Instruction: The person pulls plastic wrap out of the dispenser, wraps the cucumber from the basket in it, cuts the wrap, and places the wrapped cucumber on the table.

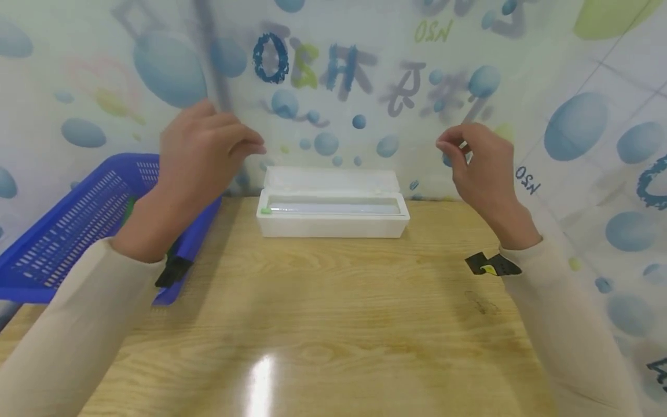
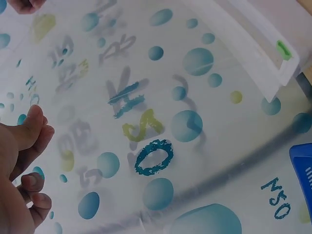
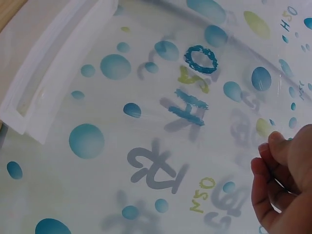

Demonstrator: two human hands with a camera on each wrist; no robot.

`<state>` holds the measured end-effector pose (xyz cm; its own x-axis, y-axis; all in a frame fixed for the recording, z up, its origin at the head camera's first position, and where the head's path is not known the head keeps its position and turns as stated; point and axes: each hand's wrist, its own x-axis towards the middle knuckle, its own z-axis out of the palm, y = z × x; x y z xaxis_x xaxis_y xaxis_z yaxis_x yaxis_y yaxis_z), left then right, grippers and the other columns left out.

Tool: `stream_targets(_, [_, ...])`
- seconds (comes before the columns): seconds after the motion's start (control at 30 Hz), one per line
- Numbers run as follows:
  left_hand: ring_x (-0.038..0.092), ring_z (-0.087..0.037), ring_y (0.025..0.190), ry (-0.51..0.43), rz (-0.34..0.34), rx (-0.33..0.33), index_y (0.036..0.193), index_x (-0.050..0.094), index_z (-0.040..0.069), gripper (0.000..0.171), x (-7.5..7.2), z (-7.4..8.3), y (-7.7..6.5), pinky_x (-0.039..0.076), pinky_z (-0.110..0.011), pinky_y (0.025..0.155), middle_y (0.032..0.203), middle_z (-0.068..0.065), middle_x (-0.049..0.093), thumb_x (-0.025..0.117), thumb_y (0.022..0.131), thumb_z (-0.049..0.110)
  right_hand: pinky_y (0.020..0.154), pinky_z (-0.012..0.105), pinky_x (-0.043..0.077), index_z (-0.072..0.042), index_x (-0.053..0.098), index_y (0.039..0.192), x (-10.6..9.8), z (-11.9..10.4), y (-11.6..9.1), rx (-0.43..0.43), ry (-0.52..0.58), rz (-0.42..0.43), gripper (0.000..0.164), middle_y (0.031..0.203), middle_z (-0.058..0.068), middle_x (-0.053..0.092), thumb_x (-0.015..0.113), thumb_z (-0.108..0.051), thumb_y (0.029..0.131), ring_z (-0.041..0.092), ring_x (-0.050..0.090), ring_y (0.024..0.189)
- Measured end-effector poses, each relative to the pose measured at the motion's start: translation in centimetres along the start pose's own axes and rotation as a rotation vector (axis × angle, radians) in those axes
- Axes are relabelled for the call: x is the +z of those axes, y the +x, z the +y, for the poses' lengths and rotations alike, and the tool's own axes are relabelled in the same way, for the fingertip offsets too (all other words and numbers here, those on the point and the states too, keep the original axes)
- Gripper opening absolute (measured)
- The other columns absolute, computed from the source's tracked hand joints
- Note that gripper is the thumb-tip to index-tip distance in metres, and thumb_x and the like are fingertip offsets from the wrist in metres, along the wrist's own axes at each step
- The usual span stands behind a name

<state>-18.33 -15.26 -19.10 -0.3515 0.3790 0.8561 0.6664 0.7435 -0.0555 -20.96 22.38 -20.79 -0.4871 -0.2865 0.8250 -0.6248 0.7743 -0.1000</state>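
Observation:
A long white box [image 1: 333,227] stands at the table's far edge, its lid [image 1: 333,179] raised at the back. Inside lies a pale, shiny roll-like strip, and a small green piece [image 1: 266,211] sits at the left of the rim. My left hand [image 1: 195,153] is raised above and left of the box, thumb and fingertips drawn together. To the box's right my right hand [image 1: 484,165] is up at a similar height, thumb meeting the index finger in a pinch. Whether clear film runs between the fingertips, I cannot tell.
A blue perforated basket [image 1: 200,226] with something green inside stands on the left, partly behind my left forearm. Behind the wood-grain table [image 1: 333,301] hangs a glossy sheet [image 1: 359,98] printed with bubbles and letters. Black straps [image 1: 492,263] show at the sleeves.

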Motion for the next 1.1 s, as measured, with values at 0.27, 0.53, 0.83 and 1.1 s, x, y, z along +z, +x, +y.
stream_targets(0.27, [0.040, -0.027, 0.057, 0.004, -0.022, 0.034, 0.082, 0.075, -0.002, 0.013, -0.8, 0.8, -1.6, 0.032, -0.037, 0.053, 0.069, -0.014, 0.066, 0.078, 0.079, 0.010, 0.067, 0.036, 0.045, 0.004, 0.066, 0.097, -0.7, -0.8, -1.3, -0.031, 0.014, -0.009, 0.013, 0.087, 0.017, 0.065, 0.064, -0.007, 0.092, 0.026, 0.060, 0.077])
stream_targets(0.53, [0.041, -0.026, 0.059, -0.082, 0.043, -0.004, 0.081, 0.075, 0.003, 0.010, -1.2, 2.5, -4.2, 0.032, -0.037, 0.054, 0.072, -0.010, 0.068, 0.080, 0.074, 0.007, 0.060, 0.032, 0.041, 0.001, 0.065, 0.098, -2.0, -1.7, -3.9, -0.068, 0.008, -0.069, 0.015, 0.084, 0.014, 0.064, 0.070, 0.000, 0.084, 0.025, 0.059, 0.070])
stream_targets(0.83, [0.046, -0.022, 0.061, -0.140, -0.013, 0.080, 0.079, 0.073, 0.003, 0.045, -1.3, 4.8, -7.6, 0.034, -0.033, 0.055, 0.073, -0.006, 0.068, 0.049, 0.100, 0.035, 0.059, 0.019, 0.038, -0.006, 0.066, 0.093, -3.4, -2.2, -8.2, -0.146, 0.112, -0.212, 0.033, 0.082, 0.002, 0.062, 0.051, -0.034, 0.099, 0.010, 0.050, 0.068])
stream_targets(1.1, [0.050, -0.015, 0.066, -0.270, -0.149, 0.097, 0.080, 0.072, 0.007, 0.042, -1.3, 5.8, -11.1, 0.041, -0.027, 0.060, 0.073, 0.002, 0.066, 0.046, 0.101, 0.033, 0.057, 0.016, 0.039, -0.012, 0.065, 0.096, -2.6, -3.2, -12.4, -0.126, 0.230, -0.305, 0.033, 0.082, -0.007, 0.058, 0.046, -0.038, 0.100, 0.003, 0.044, 0.067])
